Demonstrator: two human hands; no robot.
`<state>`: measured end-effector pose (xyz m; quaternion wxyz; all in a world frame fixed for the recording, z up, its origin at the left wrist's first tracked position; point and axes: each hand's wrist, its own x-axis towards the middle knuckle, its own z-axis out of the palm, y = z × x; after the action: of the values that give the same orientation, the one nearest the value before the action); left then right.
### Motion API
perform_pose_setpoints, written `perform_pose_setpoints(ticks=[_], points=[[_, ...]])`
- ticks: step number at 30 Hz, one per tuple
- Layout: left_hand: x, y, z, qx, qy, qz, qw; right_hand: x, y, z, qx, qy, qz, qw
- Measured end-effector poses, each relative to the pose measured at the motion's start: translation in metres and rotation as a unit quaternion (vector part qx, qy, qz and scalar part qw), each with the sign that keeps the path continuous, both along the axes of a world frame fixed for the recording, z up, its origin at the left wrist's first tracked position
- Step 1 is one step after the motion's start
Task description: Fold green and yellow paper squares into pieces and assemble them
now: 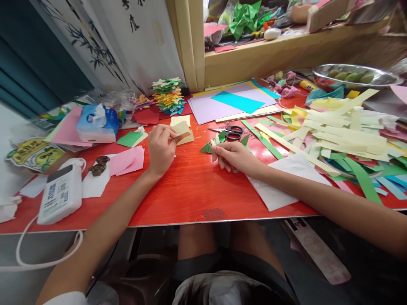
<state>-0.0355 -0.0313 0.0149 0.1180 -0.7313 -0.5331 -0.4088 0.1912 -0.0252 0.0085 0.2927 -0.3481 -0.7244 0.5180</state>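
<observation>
My left hand (pixel 162 148) pinches a pale yellow paper square (pixel 182 129), lifted a little off the red table. Under and behind that square lie more yellow paper sheets (pixel 180 120). My right hand (pixel 233 156) is closed, thumb against fingers, beside a folded green and cream paper piece (pixel 215 140). The fingertips meet the cream part, but what they grip is hidden. Green folded points (pixel 206 148) show around it. Just beyond my right hand lie black-handled scissors (pixel 233 133).
Paper strips (pixel 343 131) heap at the right, near a metal bowl (pixel 356 75). A white sheet (pixel 282 182) lies under my right forearm. Purple sheets (pixel 203 110) are at the back. Left stand a tissue pack (pixel 97 123), pink papers (pixel 127 161) and a corded white device (pixel 62 195).
</observation>
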Motion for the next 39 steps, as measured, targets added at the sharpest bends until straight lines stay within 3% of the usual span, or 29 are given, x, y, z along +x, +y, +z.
perform_pose_setpoints(ticks=[3,7,10,17,21,26,34,39], points=[[0.005,-0.008,-0.003,0.025,0.057,-0.040,0.997,-0.002,-0.002,0.004,-0.039,0.031,0.014,0.999],[0.020,-0.020,-0.005,0.034,0.145,-0.147,0.978,-0.005,-0.005,0.008,-0.121,0.082,0.074,0.986],[0.031,-0.024,-0.001,0.026,0.168,-0.193,0.966,-0.005,-0.004,0.004,-0.132,0.113,0.089,0.981],[0.024,-0.020,0.005,-0.083,0.027,-0.166,0.982,-0.006,0.004,-0.004,-0.160,0.200,0.029,0.966],[0.023,-0.018,0.002,-0.080,0.069,-0.183,0.977,-0.006,0.005,-0.004,-0.187,0.206,0.001,0.961],[0.028,-0.016,-0.004,-0.079,0.129,-0.218,0.964,-0.006,0.002,-0.004,-0.171,0.204,0.021,0.964],[0.027,-0.014,-0.007,-0.083,0.150,-0.206,0.963,-0.007,0.000,0.001,-0.122,0.112,-0.021,0.986],[0.027,-0.013,-0.008,-0.085,0.152,-0.207,0.963,-0.008,-0.001,0.002,-0.142,0.144,0.004,0.979]])
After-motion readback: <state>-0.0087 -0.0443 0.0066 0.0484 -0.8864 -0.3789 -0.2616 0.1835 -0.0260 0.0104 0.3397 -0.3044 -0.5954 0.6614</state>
